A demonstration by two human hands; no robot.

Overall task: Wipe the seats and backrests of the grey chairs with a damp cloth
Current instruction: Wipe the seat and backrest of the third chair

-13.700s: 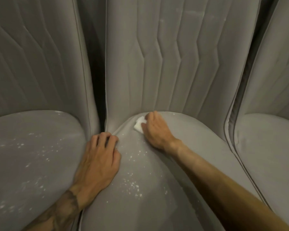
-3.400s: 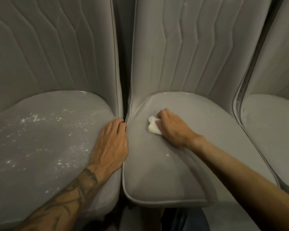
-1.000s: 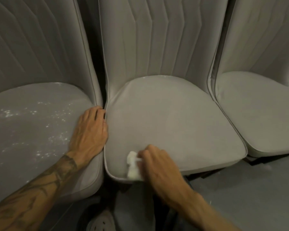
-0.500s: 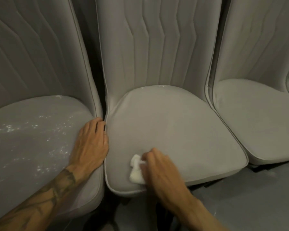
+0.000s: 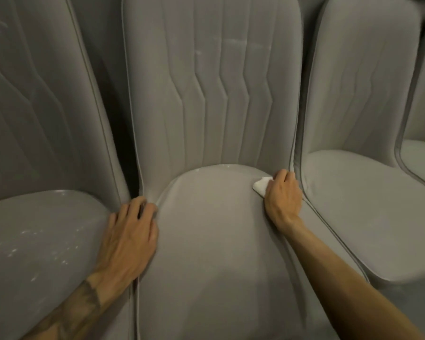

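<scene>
grey chair seat | right hand grips cloth | left hand rests

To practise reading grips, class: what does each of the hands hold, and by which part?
The right hand grips the small white cloth by one end, with the other end poking out past the fingers. The left hand rests open and holds nothing.

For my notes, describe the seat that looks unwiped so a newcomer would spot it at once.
In a row of grey chairs, the right hand holds a white cloth on the middle seat. Beside it is the left seat, with the left hand resting at its inner edge. It alone is dotted with white specks; the other seats look plain.
</scene>
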